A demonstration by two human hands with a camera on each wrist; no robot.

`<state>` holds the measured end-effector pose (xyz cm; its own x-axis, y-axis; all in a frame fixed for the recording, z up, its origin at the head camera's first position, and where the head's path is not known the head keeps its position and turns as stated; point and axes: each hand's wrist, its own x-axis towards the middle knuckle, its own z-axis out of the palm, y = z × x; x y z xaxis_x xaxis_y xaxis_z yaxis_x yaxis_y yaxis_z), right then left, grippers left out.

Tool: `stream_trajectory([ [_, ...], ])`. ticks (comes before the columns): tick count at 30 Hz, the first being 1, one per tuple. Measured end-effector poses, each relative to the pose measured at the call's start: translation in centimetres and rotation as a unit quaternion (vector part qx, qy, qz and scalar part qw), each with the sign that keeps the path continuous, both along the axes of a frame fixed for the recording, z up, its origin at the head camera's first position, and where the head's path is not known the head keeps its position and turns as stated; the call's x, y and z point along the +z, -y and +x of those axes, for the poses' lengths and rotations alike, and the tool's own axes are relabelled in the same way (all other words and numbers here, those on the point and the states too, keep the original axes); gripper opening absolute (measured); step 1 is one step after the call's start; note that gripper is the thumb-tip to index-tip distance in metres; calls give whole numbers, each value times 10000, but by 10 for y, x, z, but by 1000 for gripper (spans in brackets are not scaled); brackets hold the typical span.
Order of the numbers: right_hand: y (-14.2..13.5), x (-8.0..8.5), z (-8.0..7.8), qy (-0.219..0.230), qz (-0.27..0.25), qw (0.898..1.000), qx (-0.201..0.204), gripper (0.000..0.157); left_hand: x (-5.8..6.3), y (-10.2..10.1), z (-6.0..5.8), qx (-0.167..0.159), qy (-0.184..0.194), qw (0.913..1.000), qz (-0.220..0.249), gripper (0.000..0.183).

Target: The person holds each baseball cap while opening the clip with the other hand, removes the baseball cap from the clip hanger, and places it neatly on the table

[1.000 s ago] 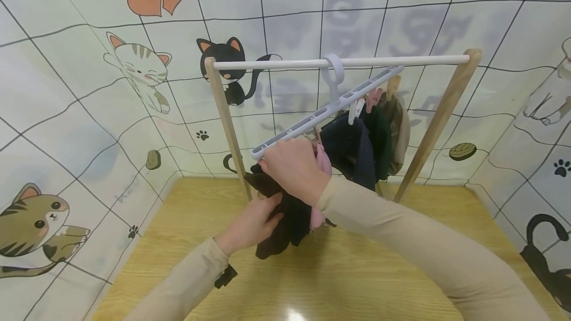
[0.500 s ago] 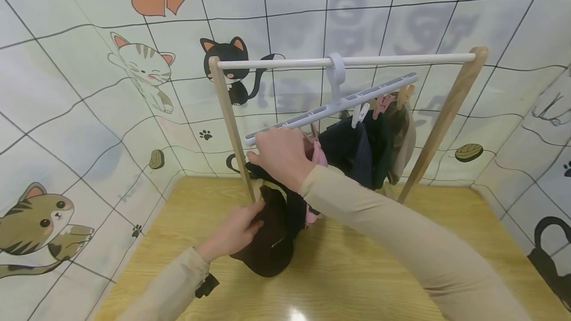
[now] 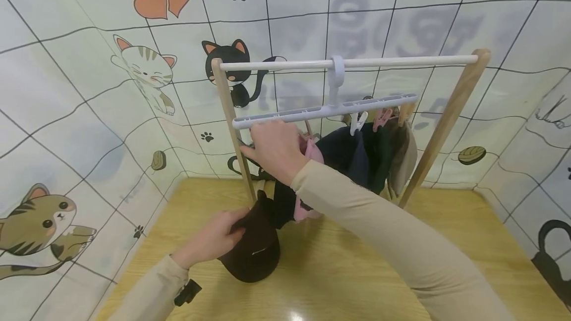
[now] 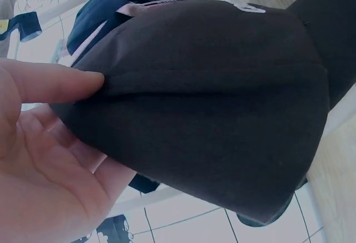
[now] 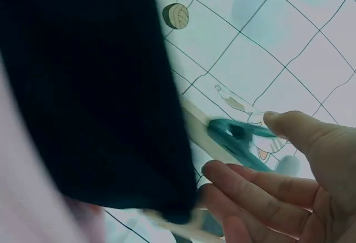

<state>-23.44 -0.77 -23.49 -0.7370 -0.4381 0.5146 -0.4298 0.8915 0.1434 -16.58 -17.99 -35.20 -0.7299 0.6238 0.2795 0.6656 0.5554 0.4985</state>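
Observation:
A dark brown cap (image 3: 252, 256) hangs from my left hand (image 3: 211, 239), low and left of the hanger (image 3: 325, 111). In the left wrist view the thumb lies on the edge of the cap (image 4: 200, 104) and the fingers are beneath it. My right hand (image 3: 278, 147) is at the hanger's left end. The right wrist view shows that hand's thumb and fingers around the legs of a green clothespin (image 5: 233, 140), with no cloth seen in it. Beside it hangs a very dark cap (image 5: 100, 98), partly blurred.
Pink (image 3: 315, 152), navy (image 3: 341, 150), green (image 3: 383, 167) and beige (image 3: 408, 157) caps hang clipped along the hanger. White (image 3: 358, 123), pink (image 3: 382, 119) and orange (image 3: 406, 113) clothespins show. The rack has a white rail (image 3: 401, 62) above a wooden table (image 3: 339, 276).
My left hand has drawn the brown cap down and left, away from the hanger. The hanger's left end has risen and its right end has dropped, so it is nearly level.

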Motion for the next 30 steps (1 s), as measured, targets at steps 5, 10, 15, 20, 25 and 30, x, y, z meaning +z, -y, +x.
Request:
stream_trajectory([
  [5,-10,-3,0,166,-168,9989,404,37,-2,5,-2,76,8,9999,113,23],
  [10,-24,-3,4,75,-459,9950,889,24,-5,12,-4,102,88,9996,246,24],
  [15,-40,1,6,-216,-580,9941,888,17,-9,21,-7,257,282,9988,306,19],
  [20,-54,6,11,-172,-734,9936,841,18,-9,32,-7,421,595,9961,495,18],
  [25,-69,3,18,-162,-693,9950,699,25,-14,39,-8,228,1249,9874,946,24],
  [30,-82,-2,25,-97,-608,9966,550,14,-20,48,-4,281,2425,9610,1296,46],
])
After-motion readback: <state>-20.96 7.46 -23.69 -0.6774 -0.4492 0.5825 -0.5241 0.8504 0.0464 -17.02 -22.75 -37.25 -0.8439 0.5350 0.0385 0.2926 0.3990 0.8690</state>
